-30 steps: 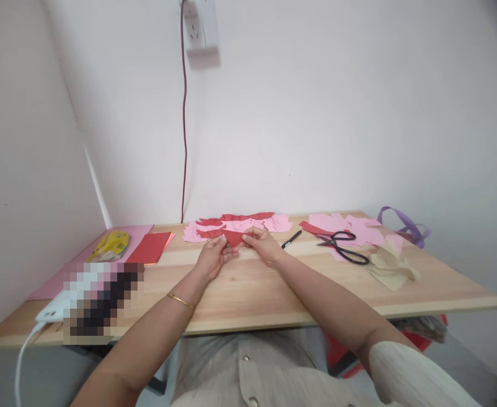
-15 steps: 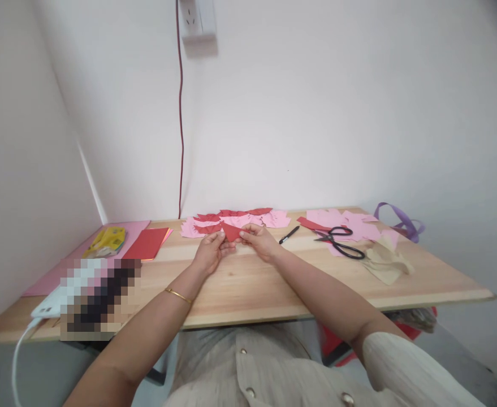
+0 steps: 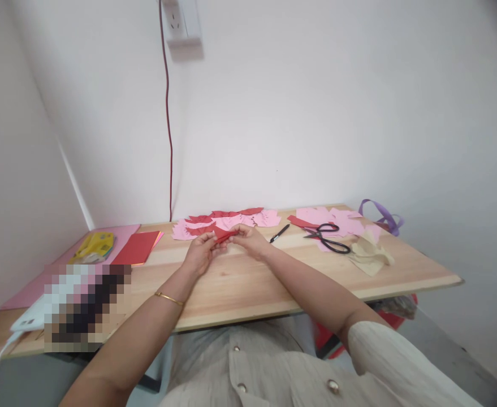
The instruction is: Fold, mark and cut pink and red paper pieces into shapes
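Both hands meet over the middle of a wooden table [image 3: 248, 282]. My left hand [image 3: 199, 253] and my right hand [image 3: 248, 239] pinch a small red paper piece [image 3: 224, 234] between their fingertips, folded nearly flat. Just behind them lies a spread of pink and red cut paper shapes [image 3: 227, 219]. A gold bangle sits on my left wrist.
A black pen [image 3: 279, 233] and black scissors [image 3: 327, 237] lie to the right, on more pink paper [image 3: 337, 220], beside beige crumpled paper [image 3: 369, 257] and a purple ribbon [image 3: 381, 213]. At left are red sheets [image 3: 137, 247], a yellow packet [image 3: 92, 247], a white device. A red cable hangs down the wall.
The red piece has been folded flatter between the fingers. The view has shifted, so everything sits a little further left in the picture.
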